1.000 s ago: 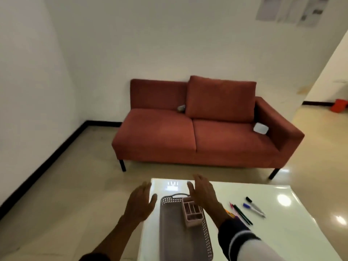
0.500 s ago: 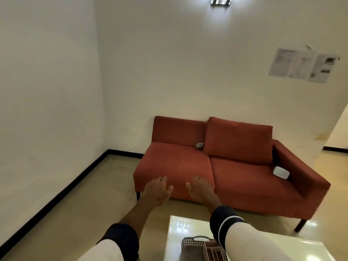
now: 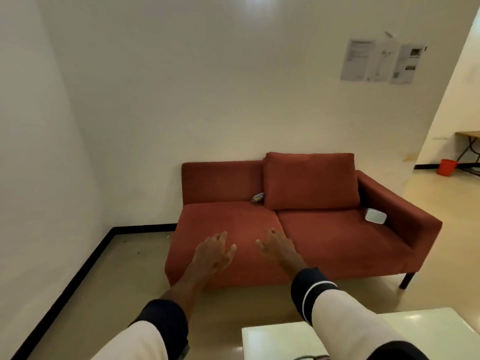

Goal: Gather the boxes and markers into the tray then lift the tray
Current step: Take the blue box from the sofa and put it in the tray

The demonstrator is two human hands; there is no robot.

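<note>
My left hand (image 3: 214, 252) and my right hand (image 3: 279, 246) are stretched out in front of me, palms down, fingers spread, holding nothing. They hover in the air in front of the red sofa, well above the white table (image 3: 272, 339). Only the thin curved handle of the tray (image 3: 307, 357) shows at the bottom edge of the view. The rest of the tray, the boxes and the markers are out of sight below the frame.
A red sofa (image 3: 306, 229) stands against the far wall with a small white object (image 3: 375, 215) on its right seat. Papers (image 3: 381, 62) hang on the wall. An orange bucket (image 3: 447, 167) stands in the room at right.
The view has tilted upward, so the tray and markers have dropped out of frame. Both hands rose from beside the tray and stay open and empty.
</note>
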